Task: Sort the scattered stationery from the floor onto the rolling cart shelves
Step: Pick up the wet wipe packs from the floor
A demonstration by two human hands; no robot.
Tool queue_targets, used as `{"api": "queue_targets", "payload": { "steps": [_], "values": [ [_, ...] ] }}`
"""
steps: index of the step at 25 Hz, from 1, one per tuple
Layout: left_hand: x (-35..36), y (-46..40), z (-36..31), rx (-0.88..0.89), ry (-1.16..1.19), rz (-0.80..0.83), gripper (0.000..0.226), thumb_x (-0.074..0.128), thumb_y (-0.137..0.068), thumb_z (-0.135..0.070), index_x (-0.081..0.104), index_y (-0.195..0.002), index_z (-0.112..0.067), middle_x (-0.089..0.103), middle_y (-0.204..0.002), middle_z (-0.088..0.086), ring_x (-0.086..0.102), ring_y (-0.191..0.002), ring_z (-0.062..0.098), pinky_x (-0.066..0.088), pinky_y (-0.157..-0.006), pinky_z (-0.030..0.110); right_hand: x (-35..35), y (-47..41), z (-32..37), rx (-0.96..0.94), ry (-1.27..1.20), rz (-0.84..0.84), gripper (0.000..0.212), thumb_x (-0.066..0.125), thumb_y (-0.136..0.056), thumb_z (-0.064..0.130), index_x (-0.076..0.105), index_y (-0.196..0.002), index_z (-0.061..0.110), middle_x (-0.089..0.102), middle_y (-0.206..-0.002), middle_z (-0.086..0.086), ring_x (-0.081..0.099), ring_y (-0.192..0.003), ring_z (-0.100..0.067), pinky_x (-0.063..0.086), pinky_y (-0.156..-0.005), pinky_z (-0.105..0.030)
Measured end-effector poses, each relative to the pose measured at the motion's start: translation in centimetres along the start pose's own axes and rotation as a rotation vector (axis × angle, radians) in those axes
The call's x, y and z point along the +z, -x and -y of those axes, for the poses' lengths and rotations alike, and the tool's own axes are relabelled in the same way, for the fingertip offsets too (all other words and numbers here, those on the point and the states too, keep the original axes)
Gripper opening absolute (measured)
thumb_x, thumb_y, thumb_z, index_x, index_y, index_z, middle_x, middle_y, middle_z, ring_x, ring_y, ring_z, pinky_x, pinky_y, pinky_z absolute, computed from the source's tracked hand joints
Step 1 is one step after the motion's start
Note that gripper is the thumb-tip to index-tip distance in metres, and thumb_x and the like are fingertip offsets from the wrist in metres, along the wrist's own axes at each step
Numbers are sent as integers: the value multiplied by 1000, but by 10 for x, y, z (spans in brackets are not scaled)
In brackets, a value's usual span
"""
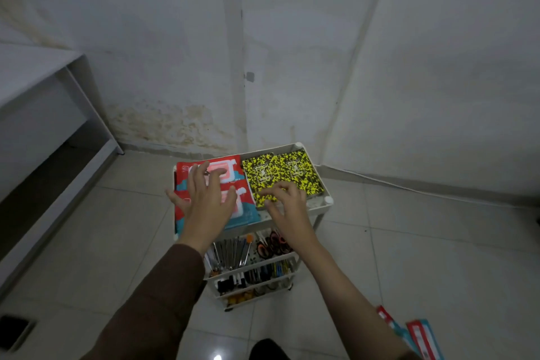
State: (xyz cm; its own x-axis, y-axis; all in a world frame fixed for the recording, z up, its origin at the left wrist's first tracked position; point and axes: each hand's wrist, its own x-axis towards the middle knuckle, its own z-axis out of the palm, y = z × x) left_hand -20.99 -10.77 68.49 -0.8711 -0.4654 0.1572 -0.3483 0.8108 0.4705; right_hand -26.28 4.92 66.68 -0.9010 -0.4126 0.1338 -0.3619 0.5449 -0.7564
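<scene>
A white rolling cart [320, 207] stands on the tiled floor near the wall corner. On its top shelf lie red-and-teal notebooks [247, 215] at the left and yellow-and-black speckled notebooks [280, 172] at the right. My left hand [209, 202] hovers with spread fingers over the red notebooks. My right hand [285, 203] has its fingertips bent down onto the near edge of the yellow notebooks. Lower shelves hold pens and brushes [233, 251], scissors [273, 244] and markers [233, 282].
Red-and-teal notebooks [418, 336] lie on the floor at the lower right. A white desk [38, 73] stands at the left against the wall. A dark floor drain [13, 330] sits at the lower left. A white cable [409, 188] runs along the right wall's base.
</scene>
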Motion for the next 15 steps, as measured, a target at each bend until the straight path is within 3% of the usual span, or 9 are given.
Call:
{"api": "queue_targets", "payload": {
  "steps": [3,5,7,8,10,12,15],
  "values": [
    [15,10,-56,146,168,-85,26,47,-91,-28,50,-117,-30,33,-136,-6,19,-134,9,-10,-109,51,-42,10,-22,7,-12,-152,18,57,-90,13,68,-102,18,54,-108,-6,44,-110,-23,21,-82,-18],
    [32,26,-93,279,228,-88,25,45,-89,-25,55,-111,-27,42,-126,-6,30,-126,12,8,-109,43,-74,24,-42,13,-30,-250,17,57,-88,7,69,-97,15,56,-103,-5,46,-105,-21,25,-83,-21],
    [56,48,-133,415,297,-17,23,46,-88,-17,59,-106,-20,50,-114,-2,39,-114,16,27,-99,34,-109,46,-69,38,-44,-317,17,56,-88,5,69,-94,15,55,-99,1,42,-99,-11,33,-84,-27],
    [69,59,-153,447,329,51,21,48,-88,-11,60,-105,-18,52,-110,-1,40,-110,16,30,-94,28,-126,58,-83,62,-47,-321,18,55,-89,6,68,-94,17,53,-98,5,40,-97,-8,36,-83,-27],
    [97,83,-191,447,370,200,23,48,-89,-6,60,-105,-18,54,-107,-1,42,-107,15,32,-89,23,-160,86,-113,114,-64,-288,19,53,-90,7,67,-94,19,52,-98,7,42,-95,-9,37,-80,-19],
    [123,108,-227,403,403,312,24,46,-89,-5,60,-104,-18,58,-106,-1,48,-105,17,37,-91,28,-194,114,-143,137,-101,-260,19,53,-90,4,67,-92,17,57,-96,5,49,-88,-8,36,-73,-9],
    [153,146,-265,310,475,393,25,46,-87,-3,62,-99,-19,61,-99,-3,53,-96,16,43,-85,31,-233,154,-181,188,-146,-240,21,52,-88,0,66,-87,15,63,-91,4,52,-79,-2,36,-68,-4]
  ]
}}
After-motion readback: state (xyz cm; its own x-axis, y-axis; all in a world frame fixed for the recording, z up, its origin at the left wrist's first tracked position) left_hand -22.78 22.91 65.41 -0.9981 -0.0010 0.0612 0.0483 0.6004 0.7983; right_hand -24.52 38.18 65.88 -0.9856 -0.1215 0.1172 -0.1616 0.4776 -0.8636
